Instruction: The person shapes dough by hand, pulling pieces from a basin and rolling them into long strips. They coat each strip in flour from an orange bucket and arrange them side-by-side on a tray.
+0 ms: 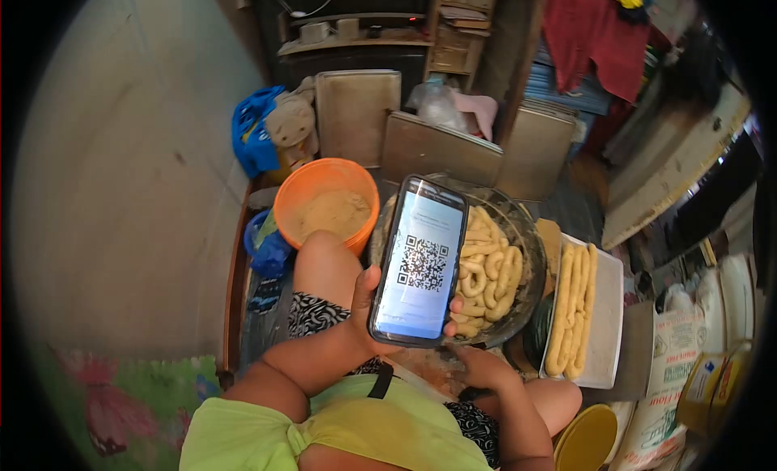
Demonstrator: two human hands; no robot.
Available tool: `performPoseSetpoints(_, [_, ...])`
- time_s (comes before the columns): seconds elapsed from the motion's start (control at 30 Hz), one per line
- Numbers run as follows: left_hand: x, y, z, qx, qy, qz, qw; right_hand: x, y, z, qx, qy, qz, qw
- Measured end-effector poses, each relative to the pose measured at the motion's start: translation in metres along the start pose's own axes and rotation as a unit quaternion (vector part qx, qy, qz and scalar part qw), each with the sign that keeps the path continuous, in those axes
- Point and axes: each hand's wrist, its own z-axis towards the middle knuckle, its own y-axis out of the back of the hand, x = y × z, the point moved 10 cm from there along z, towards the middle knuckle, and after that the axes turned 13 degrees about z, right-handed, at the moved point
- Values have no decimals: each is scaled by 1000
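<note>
The left hand (364,309) is wrapped around a phone (419,260) showing a QR code, held above a glass bowl (526,236) of dough rings, while the right hand (477,366) rests low, fingers loose and holding nothing, beside 1 tray (607,309) of dough ropes.

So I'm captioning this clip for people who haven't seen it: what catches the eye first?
A black-cased smartphone showing a QR code, held up mid-frame in the left hand. Behind it sits a dark round bowl of curled pale dough pieces, with an orange plastic bucket of beige flour to its left and a white tray of long dough ropes to its right.
</note>
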Motion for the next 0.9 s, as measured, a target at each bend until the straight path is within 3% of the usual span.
performPoseSetpoints(0.1, [-17,53,-35,-98,-33,-3,995,-1,5,6,-19,25,10,999])
performPoseSetpoints(0.2, [-57,85,-76,-198,-79,106,971,2,-3,23,-11,17,27,999])
performPoseSetpoints(0.23, [-61,98,-85,-168,-77,89,979,0,-6,25,-5,1,22,1000])
performPoseSetpoints(0.3, [-87,115,-115,-262,-109,145,948,-4,-14,34,8,-16,21,1000])
performPoseSetpoints(0.43, [-140,169,-161,-308,-198,185,912,-18,-38,61,24,-6,46,999])
performPoseSetpoints(0.5, [-165,201,-185,-348,-232,187,889,-27,-52,71,45,-8,63,997])
performPoseSetpoints(0.53, [-174,221,-198,-363,-235,163,887,-32,-59,71,80,-87,114,986])
performPoseSetpoints(0.63, [-188,289,-235,-403,-230,71,883,-47,-71,83,60,-60,136,987])
performPoseSetpoints(0.7, [-199,350,-274,-441,-247,74,859,-68,-81,92,68,-84,165,980])
performPoseSetpoints(0.77, [-209,401,-310,-528,-264,48,805,-79,-86,102,75,-119,299,944])
performPoseSetpoints(0.83, [-215,433,-329,-552,-282,35,784,-94,-86,118,78,-112,313,940])
performPoseSetpoints(0.9, [-218,477,-368,-655,-283,74,696,-116,-80,134,8,-93,399,912])
